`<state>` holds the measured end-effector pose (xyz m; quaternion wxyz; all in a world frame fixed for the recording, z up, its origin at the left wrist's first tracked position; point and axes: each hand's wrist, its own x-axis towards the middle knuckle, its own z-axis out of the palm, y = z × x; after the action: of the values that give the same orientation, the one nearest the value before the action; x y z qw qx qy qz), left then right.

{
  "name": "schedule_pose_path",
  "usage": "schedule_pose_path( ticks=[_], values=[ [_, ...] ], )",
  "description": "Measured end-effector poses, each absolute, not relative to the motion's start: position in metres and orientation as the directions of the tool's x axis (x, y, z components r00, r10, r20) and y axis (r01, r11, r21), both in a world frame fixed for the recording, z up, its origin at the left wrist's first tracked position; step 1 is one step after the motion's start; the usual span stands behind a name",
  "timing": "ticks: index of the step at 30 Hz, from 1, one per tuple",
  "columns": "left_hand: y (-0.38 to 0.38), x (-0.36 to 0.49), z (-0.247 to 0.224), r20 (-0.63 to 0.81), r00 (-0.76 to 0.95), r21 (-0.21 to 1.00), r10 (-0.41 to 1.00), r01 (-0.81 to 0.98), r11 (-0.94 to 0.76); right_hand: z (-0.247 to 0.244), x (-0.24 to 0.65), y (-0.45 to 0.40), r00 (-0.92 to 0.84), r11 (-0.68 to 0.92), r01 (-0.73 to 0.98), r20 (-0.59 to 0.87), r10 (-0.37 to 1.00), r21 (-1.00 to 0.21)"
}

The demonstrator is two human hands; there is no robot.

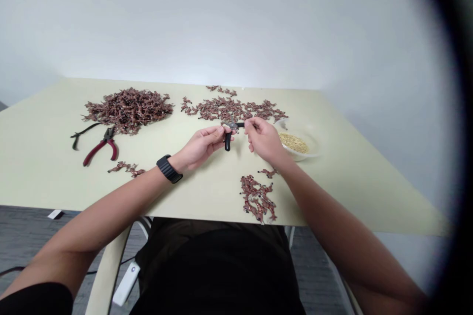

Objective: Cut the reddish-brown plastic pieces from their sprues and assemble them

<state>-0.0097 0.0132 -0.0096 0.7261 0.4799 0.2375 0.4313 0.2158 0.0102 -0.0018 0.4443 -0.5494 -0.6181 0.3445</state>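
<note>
Black-handled pliers (228,141) are held up over the middle of the table, their handles spread. My right hand (263,139) is closed around one handle. Near the metal jaws, my left hand (207,143) is pinched, its thumb and fingertips together; what it grips is too small to make out. Just behind the hands, many small brown figures (221,108) are spread out. A clear bowl (314,146) of small gold-coloured pieces (293,142) stands right of my right hand, partly hidden by it.
A large heap of brown figures (129,108) lies at the back left. Before it are red-handled pliers (96,151) and a black-handled tool (85,131). More figures lie at the front left (126,169) and near the front edge (257,199).
</note>
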Motion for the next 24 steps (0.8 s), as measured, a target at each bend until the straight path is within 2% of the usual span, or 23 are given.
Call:
schedule_pose_path(
  ticks=[5, 9, 13, 16, 24],
  values=[
    [0.013, -0.009, -0.011, 0.094, 0.492, 0.912, 0.866, -0.391, 0.124, 0.001, 0.21, -0.002, -0.153, 0.254, 0.594, 0.203, 0.967, -0.763],
    [0.012, -0.008, -0.011, 0.076, 0.49, 0.921, 0.868, -0.368, 0.127, 0.0, 0.205, -0.007, -0.189, 0.225, 0.678, 0.129, 0.973, -0.7],
    [0.011, -0.008, -0.013, 0.039, 0.489, 0.926, 0.872, -0.346, 0.152, 0.0, 0.2, -0.009, -0.181, 0.192, 0.7, 0.089, 0.98, -0.688],
    [0.01, -0.009, -0.012, 0.016, 0.49, 0.929, 0.872, -0.329, 0.168, 0.0, 0.194, -0.01, -0.155, 0.199, 0.696, 0.126, 0.98, -0.69],
    [0.012, -0.009, -0.008, 0.016, 0.504, 0.901, 0.864, -0.381, 0.206, -0.003, 0.192, -0.008, -0.207, 0.253, 0.591, 0.159, 0.965, -0.766]
  ],
)
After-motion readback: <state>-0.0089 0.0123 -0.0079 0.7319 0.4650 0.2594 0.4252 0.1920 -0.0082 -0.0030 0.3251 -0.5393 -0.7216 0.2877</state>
